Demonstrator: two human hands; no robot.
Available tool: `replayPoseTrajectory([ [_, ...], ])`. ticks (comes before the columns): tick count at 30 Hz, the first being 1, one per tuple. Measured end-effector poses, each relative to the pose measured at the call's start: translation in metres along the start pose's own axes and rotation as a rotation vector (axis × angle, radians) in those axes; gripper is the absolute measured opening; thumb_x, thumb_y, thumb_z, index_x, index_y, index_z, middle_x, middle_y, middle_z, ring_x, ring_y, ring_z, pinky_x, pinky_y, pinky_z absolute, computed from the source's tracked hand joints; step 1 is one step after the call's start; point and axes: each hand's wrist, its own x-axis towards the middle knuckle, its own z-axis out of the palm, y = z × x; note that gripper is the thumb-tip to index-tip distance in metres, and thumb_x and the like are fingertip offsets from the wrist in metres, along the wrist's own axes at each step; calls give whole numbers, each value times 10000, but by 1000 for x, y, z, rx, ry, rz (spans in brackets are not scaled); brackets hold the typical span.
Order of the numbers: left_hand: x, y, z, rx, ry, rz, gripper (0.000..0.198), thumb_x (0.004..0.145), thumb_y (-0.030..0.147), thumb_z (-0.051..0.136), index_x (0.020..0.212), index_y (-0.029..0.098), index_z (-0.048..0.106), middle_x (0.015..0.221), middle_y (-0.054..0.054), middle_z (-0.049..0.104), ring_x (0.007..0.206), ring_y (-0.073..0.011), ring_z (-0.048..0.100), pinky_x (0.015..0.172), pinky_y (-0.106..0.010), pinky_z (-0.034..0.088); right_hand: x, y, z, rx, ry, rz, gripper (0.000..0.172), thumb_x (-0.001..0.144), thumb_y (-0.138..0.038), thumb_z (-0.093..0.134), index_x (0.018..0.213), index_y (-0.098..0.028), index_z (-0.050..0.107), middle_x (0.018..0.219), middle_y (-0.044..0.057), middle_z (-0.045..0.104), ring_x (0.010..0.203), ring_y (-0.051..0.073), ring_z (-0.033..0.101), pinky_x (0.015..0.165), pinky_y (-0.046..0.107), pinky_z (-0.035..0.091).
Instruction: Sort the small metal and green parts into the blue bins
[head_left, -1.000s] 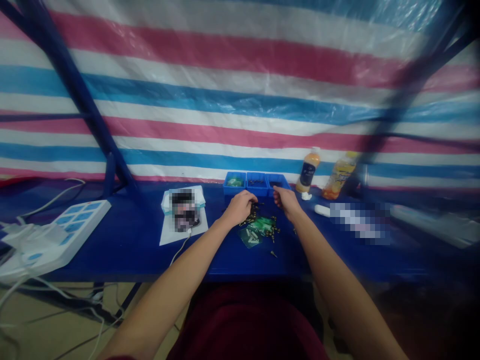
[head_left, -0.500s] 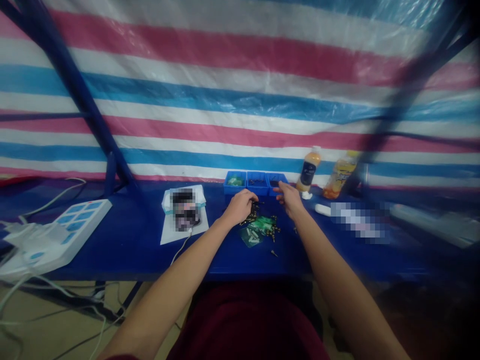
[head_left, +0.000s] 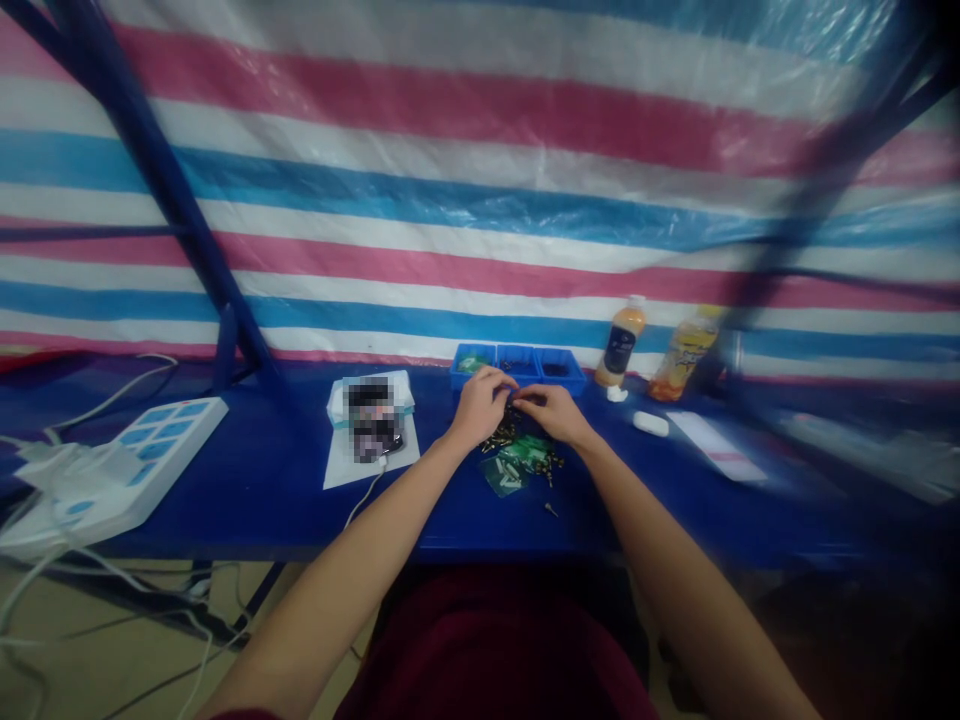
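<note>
My left hand (head_left: 482,405) and my right hand (head_left: 553,411) meet fingertip to fingertip just in front of three blue bins (head_left: 556,380). Both are closed in a pinch; whatever sits between the fingers is too small to make out. Beneath them lies a pile of small brass-coloured and dark metal parts (head_left: 498,437). Green plastic bags (head_left: 534,452) lie beside it, and a clear bag with white pieces (head_left: 505,474) is nearer to me. One loose screw-like part (head_left: 550,509) rests apart from the pile. The left bin holds something green, the other two dark small parts.
Two drink bottles (head_left: 621,345) stand behind on the right, near a white case (head_left: 650,424) and a paper slip (head_left: 718,447). To the left are a phone with a cable on a white packet (head_left: 337,470) and a big power strip (head_left: 169,450). Blue frame posts (head_left: 161,185) rise at both sides.
My right hand has come from the right bin leftward and toward me, to meet the left hand's fingertips. My left hand has stayed near the pile.
</note>
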Motion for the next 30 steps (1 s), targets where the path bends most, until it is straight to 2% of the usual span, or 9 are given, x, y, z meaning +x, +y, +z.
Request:
replayPoseTrajectory([
  [6,-1,3,1,-60,1,10,187,853,68,557,887,191,694,971,-45,638,946,-174,621,893,-347,529,-1,-2,2,-24,43,-25,259,825,-399,663,924,-181,760,850,40,742,728,174,615,725,292,459],
  [12,-1,2,3,-119,-32,15,169,853,77,565,887,186,689,988,-45,624,910,-158,633,860,-335,548,-1,-1,4,-46,17,-6,271,826,-410,654,908,-170,749,796,37,729,673,169,606,658,274,454],
  [17,-1,0,5,-151,-36,-60,242,902,212,577,1136,197,636,1159,-77,600,848,-143,651,783,-315,564,1,3,4,79,53,23,250,815,-365,658,971,-175,698,853,45,730,682,163,643,661,273,495],
  [20,-2,-5,4,-28,-29,-96,273,941,298,530,1182,205,618,1140,-81,623,909,-173,645,835,-335,543,3,6,1,217,89,107,262,801,-355,672,992,-177,650,839,49,734,646,163,671,651,277,516],
  [22,-4,-8,3,114,-76,-101,256,946,322,518,1141,216,643,1084,-75,645,956,-202,630,879,-356,518,3,8,-3,236,124,155,236,799,-354,678,955,-182,633,810,45,739,618,165,684,656,277,516],
  [26,-10,-14,0,401,-228,-130,219,882,363,593,1025,231,693,1007,-88,659,994,-278,599,864,-405,494,4,12,-11,175,207,219,231,842,-409,625,873,-181,642,820,48,746,584,160,684,633,267,498],
  [30,-13,-18,1,475,-302,-150,209,856,375,605,976,238,708,953,-96,661,956,-298,605,840,-423,485,3,14,-16,39,241,271,317,833,-459,627,728,-165,682,652,42,701,545,163,645,587,265,470],
])
